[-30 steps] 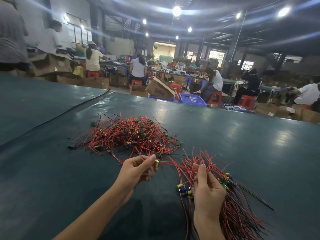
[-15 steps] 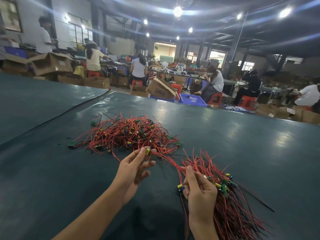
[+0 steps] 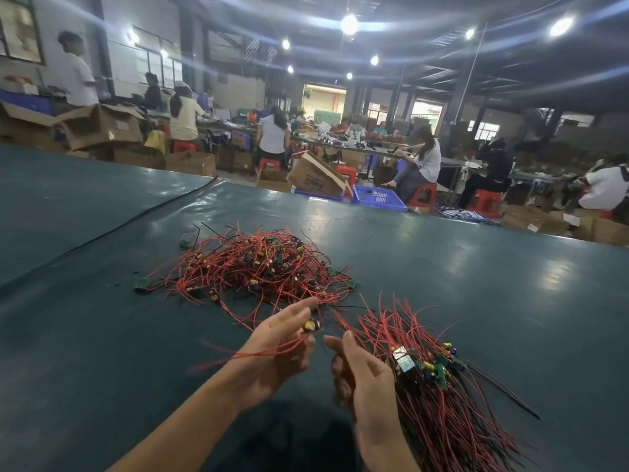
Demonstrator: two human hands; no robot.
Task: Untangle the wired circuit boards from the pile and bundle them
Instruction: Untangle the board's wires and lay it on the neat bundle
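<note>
Hands at lower centre: my left hand point(image 3: 279, 352) pinches one wired board point(image 3: 311, 325), my right hand point(image 3: 364, 376) grips the bundle point(image 3: 442, 386). I fear its trailing wires point(image 3: 252, 352) snagging the pile point(image 3: 258, 264) above, dragging boards.

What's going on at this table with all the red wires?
A person is sorting wired circuit boards. The left hand pinches one board, its red wires trailing across the palm, just in front of the tangled pile on the green table. The right hand holds the bundle of boards already pulled out. Much of the pile is left.
</note>
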